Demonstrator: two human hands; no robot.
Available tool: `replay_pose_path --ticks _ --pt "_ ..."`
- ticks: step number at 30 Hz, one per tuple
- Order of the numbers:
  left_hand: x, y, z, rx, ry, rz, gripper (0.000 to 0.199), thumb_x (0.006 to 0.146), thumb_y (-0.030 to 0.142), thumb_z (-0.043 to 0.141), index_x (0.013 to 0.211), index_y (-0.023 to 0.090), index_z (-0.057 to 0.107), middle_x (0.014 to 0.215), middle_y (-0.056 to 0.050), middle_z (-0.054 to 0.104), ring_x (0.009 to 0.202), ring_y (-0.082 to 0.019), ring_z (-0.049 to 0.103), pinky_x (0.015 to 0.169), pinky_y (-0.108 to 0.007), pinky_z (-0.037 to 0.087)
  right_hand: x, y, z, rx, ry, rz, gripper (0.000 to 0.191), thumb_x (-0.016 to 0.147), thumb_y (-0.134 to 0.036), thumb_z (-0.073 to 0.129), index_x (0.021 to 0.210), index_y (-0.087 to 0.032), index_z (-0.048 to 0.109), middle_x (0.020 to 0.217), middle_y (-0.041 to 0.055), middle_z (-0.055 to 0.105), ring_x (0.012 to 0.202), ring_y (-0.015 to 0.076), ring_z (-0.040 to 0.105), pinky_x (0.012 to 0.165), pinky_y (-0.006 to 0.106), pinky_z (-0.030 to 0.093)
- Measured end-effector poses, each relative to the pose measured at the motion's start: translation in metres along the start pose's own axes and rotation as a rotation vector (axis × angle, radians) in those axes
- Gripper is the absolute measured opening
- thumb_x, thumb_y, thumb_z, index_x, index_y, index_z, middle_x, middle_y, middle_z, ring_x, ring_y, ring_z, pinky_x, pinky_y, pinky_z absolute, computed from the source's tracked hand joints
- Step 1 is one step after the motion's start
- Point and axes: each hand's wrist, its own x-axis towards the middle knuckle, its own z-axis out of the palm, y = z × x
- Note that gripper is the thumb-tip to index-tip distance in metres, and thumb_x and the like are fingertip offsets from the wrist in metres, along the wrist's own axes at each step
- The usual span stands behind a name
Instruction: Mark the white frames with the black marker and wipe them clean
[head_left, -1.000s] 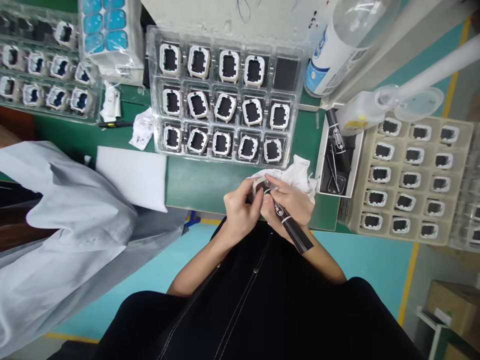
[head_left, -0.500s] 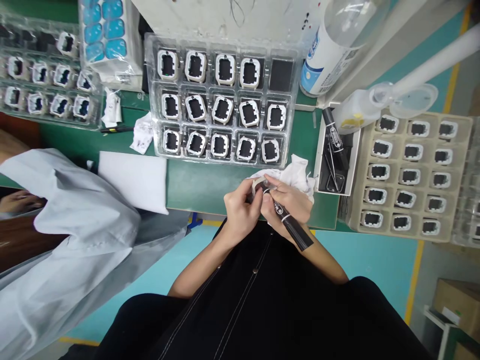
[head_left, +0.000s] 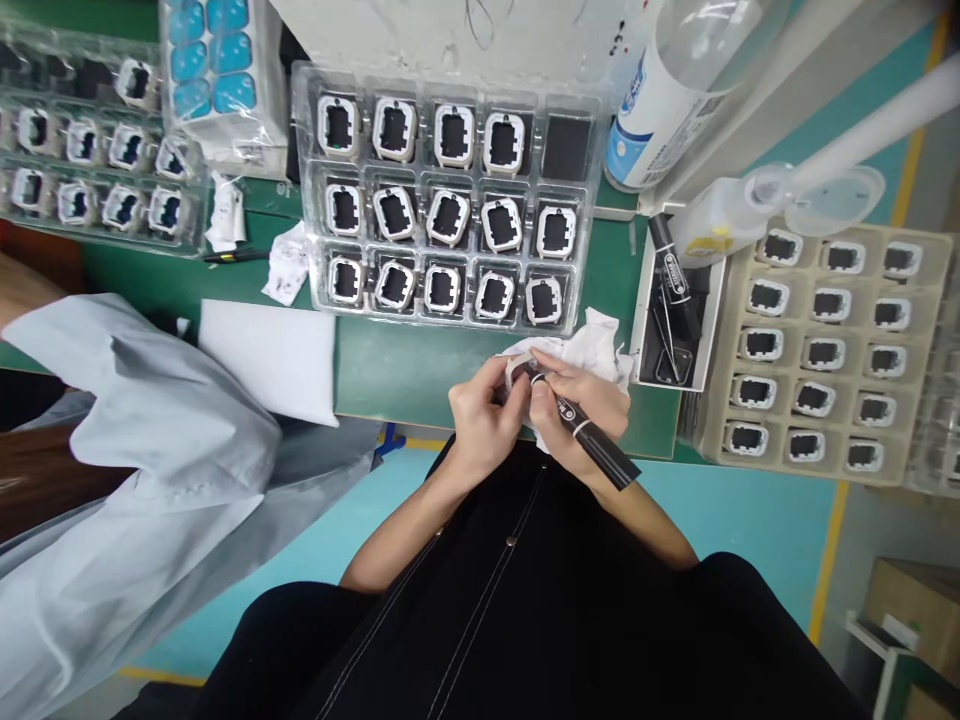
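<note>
Close to the table's front edge, my left hand (head_left: 482, 410) pinches a small pale frame-like part (head_left: 519, 368), mostly covered by the fingers. My right hand (head_left: 579, 408) is closed round a black marker (head_left: 600, 448); its tip end points up-left at the part and its rear end sticks out down-right. Both hands meet at the part. A crumpled white cloth (head_left: 596, 342) lies just behind and beside them. Beyond, a clear tray (head_left: 300, 170) holds several white frames with black centres, and its top right compartment has no frame.
A small white box (head_left: 639, 340) with a marker and tweezers stands right of the hands, beside a beige tray (head_left: 709, 400) of frames. Bottles (head_left: 637, 150) stand behind. At left are a white pad (head_left: 270, 360) and a person's grey sleeve (head_left: 165, 420).
The marker's rear end has swung slightly right and up with my right hand. My left hand has barely moved and still pinches the part. The neighbouring person's hand at far left has left view.
</note>
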Motion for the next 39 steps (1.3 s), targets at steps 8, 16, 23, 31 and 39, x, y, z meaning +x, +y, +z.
replay_pose_path --ticks 8,16,23,31,39 --pt "-0.001 -0.001 0.001 -0.015 0.024 0.006 0.026 0.106 0.043 0.078 0.094 0.021 0.076 0.067 0.005 0.055 0.058 -0.011 0.042 0.057 -0.025 0.038 -0.001 -0.002 0.001 -0.006 0.019 0.050 0.014 0.105 -0.017 0.079 0.113 -0.028 0.075 0.110 0.0014 0.094 0.106 0.0278 0.094 0.091 0.039 0.084" --pt "0.001 -0.002 0.000 -0.026 0.006 -0.021 0.028 0.104 0.047 0.080 0.093 0.021 0.075 0.066 0.005 0.055 0.058 -0.011 0.043 0.057 -0.025 0.039 -0.002 0.000 0.001 0.010 0.006 0.004 0.017 0.104 -0.015 0.079 0.115 -0.028 0.077 0.106 0.0003 0.093 0.107 0.0267 0.094 0.090 0.033 0.082" --pt "0.000 -0.003 0.000 -0.025 0.016 -0.009 0.019 0.104 0.036 0.078 0.093 0.021 0.077 0.067 0.006 0.056 0.059 -0.011 0.044 0.058 -0.025 0.039 -0.003 -0.004 0.000 -0.033 0.010 0.052 0.013 0.106 -0.016 0.079 0.112 -0.027 0.075 0.114 0.0025 0.094 0.108 0.0253 0.094 0.093 0.037 0.082" --pt "0.005 0.000 0.000 -0.165 -0.005 -0.087 0.011 0.098 0.031 0.083 0.097 0.020 0.081 0.072 0.003 0.069 0.061 -0.011 0.058 0.059 -0.023 0.048 -0.002 -0.005 -0.002 0.069 0.009 0.091 0.010 0.106 -0.018 0.079 0.108 -0.027 0.075 0.112 0.0039 0.094 0.113 0.0284 0.093 0.091 0.036 0.082" --pt "0.015 0.014 -0.003 -0.390 -0.050 -0.183 0.015 0.089 0.030 0.091 0.090 0.019 0.081 0.075 0.000 0.078 0.064 -0.014 0.074 0.060 -0.022 0.059 0.000 -0.008 -0.001 0.095 -0.001 0.157 0.006 0.108 -0.021 0.078 0.109 -0.026 0.076 0.116 0.0061 0.094 0.112 0.0282 0.093 0.095 0.038 0.082"
